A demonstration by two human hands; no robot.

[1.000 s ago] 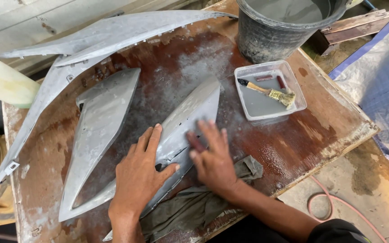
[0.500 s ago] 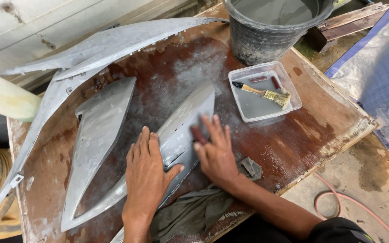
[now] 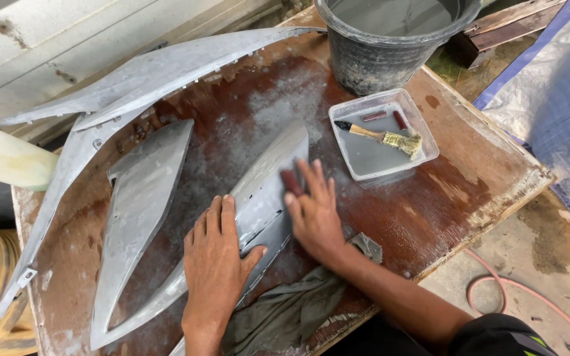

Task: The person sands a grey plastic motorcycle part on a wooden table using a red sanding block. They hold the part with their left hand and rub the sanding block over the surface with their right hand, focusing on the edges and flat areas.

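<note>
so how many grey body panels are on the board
3. A long curved panel along the far left edge, a pointed panel in the middle left, and the panel under both hands. None seems hidden.
</note>
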